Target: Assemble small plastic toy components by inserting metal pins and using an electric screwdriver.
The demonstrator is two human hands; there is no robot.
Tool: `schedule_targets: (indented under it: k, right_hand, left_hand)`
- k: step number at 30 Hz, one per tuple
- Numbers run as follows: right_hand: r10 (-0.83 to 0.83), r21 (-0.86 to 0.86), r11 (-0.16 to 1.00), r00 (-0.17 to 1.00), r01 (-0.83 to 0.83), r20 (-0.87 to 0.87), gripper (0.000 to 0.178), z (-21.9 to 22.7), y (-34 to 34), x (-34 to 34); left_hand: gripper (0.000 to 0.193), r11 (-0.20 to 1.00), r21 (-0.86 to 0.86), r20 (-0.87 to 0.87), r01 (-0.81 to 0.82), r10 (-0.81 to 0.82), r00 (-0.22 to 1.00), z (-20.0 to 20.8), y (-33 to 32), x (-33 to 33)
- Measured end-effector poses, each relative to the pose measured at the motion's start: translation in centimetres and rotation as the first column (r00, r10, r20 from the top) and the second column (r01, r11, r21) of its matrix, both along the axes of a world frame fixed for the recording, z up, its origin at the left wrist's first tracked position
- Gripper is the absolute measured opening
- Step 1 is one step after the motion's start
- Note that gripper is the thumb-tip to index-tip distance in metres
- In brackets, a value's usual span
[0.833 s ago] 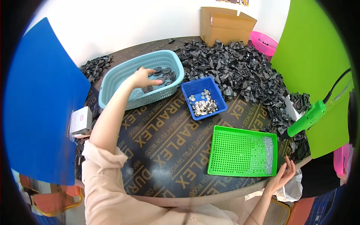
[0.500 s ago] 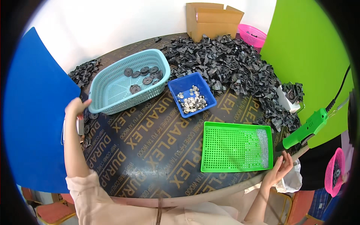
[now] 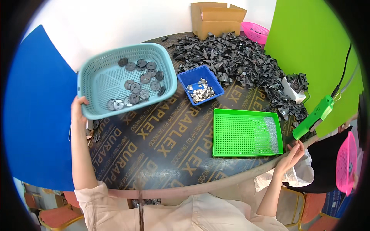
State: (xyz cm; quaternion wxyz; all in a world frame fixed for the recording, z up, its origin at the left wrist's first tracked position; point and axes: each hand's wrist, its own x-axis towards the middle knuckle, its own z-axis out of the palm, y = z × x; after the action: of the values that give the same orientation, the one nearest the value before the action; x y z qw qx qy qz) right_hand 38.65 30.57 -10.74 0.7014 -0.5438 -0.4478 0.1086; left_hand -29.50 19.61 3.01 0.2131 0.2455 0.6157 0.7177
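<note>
Your left hand grips the basket at the table's left edge; the small bin sits right of it, the flat tray near the right edge, the parts heap behind.

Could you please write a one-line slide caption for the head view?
Left hand grips tilted light-blue basket of dark discs; right hand rests at table edge.

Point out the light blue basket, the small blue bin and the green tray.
light blue basket (image 3: 101, 82): head view, on its bare perforated floor, left of the dark discs.
small blue bin (image 3: 192, 75): head view, on its inner far wall.
green tray (image 3: 239, 133): head view, on its bare gridded floor.
</note>
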Motion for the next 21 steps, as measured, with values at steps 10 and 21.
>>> schedule_targets:
  k: [10, 21]
  right_hand:
    - [0.063, -0.032, 0.998, 0.997, -0.062, 0.035, 0.033, 0.6, 0.0, -0.4]
    - [0.071, -0.039, 0.997, 0.997, -0.07, 0.038, 0.03, 0.0, 0.3, 0.1]
  left_hand:
    - [0.033, 0.991, 0.015, -0.361, -0.131, 0.127, 0.924, 8.3, -7.2, 11.0]
    - [0.036, 0.984, 0.083, -0.766, -0.155, 0.163, 0.622, 10.3, -7.2, 23.1]
